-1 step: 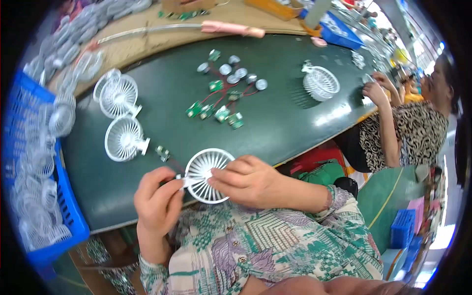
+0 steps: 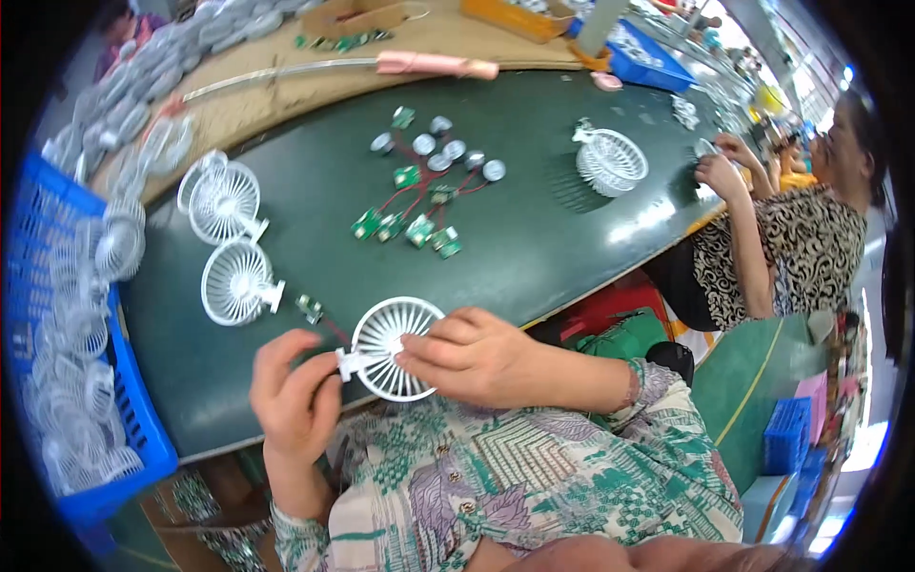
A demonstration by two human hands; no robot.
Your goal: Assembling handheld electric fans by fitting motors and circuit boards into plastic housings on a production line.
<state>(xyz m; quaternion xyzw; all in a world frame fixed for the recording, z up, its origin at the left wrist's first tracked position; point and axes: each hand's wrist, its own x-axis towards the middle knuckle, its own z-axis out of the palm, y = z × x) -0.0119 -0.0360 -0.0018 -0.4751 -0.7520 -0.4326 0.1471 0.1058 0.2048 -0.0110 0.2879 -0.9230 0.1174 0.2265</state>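
A white round fan guard [image 2: 389,319] with radial ribs and a short neck is tilted above the near table edge. My right hand [image 2: 481,362] grips it, fingers over its middle and right side. My left hand [image 2: 291,400] is beside the neck, its fingers spread with nothing between them; the thumb tip is close to the neck, and I cannot tell if they touch. Beyond the left hand lies a small green circuit board [image 2: 309,307], with a thin red wire running toward the guard. What is inside the guard is partly hidden by my right fingers.
More guards [image 2: 238,283] lie to the left; another guard [image 2: 612,164] sits at far right. Wired boards and round motors [image 2: 424,145] are clustered mid-table. A blue crate [image 2: 143,419] full of guards stands at left. A co-worker [image 2: 777,243] sits at right.
My left fingers have come apart from their pinch at the guard's neck, which now shows more fully. The right hand still holds the guard. The whole view has shifted slightly.
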